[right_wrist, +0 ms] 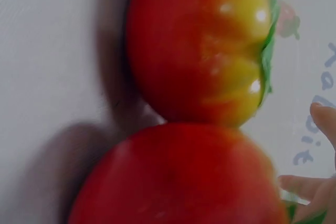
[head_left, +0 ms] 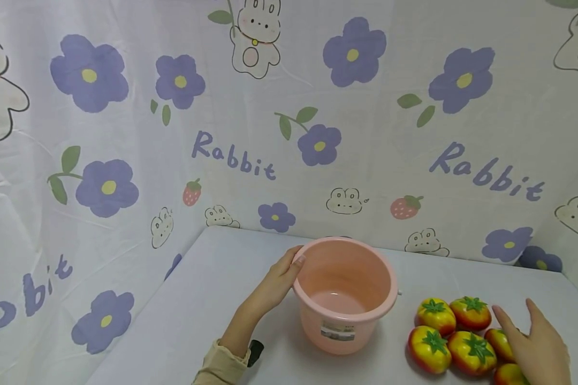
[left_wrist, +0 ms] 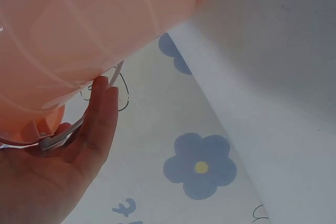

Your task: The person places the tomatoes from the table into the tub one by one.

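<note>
My left hand [head_left: 280,280] holds the rim of a pink plastic bucket [head_left: 339,331] at its left side, thumb over the edge. In the left wrist view, the fingers lie along the bucket's outer wall by its thin pale handle [left_wrist: 62,136]. The bucket stands on the table and its visible inside holds nothing. To its right sit several red and yellow tomatoes [head_left: 472,353] with green leafy tops. Over the right side of this group is my right hand [head_left: 541,345], thumb and fingers spread apart. Two tomatoes [right_wrist: 194,45] fill much of the right wrist view.
A white tabletop [head_left: 197,299] lies under everything. Behind it and to the left hangs a white cloth [head_left: 250,107] printed with purple flowers, rabbits and lettering. A dark band [head_left: 256,353] shows at the left sleeve.
</note>
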{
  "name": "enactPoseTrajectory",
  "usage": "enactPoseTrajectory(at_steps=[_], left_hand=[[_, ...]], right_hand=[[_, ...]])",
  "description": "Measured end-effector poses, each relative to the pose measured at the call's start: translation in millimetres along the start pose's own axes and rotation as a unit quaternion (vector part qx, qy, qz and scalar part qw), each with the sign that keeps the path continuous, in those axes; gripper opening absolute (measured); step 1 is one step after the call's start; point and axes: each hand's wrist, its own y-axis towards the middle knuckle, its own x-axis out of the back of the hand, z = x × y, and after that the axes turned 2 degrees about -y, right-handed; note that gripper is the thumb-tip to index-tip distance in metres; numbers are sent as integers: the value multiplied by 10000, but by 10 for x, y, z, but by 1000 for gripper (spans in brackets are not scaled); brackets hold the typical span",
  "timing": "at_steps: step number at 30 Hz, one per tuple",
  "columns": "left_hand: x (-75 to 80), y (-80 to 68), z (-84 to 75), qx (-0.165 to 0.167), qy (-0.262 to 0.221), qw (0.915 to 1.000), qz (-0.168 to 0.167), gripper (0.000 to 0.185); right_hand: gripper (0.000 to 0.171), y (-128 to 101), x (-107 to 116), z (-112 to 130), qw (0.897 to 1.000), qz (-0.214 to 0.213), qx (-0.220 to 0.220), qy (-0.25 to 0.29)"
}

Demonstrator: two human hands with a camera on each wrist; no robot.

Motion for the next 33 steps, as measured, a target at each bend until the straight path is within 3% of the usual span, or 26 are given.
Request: enactPoseTrajectory(at_steps=[6, 13, 19, 33], left_hand=[[-3, 2, -2, 21, 6, 10000, 4, 50], [-1, 2, -12, 35, 43, 10000, 4, 49], [3, -1, -13, 52, 65, 10000, -6, 50], [1, 5, -7, 11, 69, 10000, -24, 50]], right_hand=[[108, -38, -53, -91, 9985, 226, -465, 176], [113, -17, -146, -223, 9959, 587, -680, 137], [113, 13, -199, -284, 9951, 732, -659, 73], [105, 9, -207, -272, 9966, 627, -527, -120]])
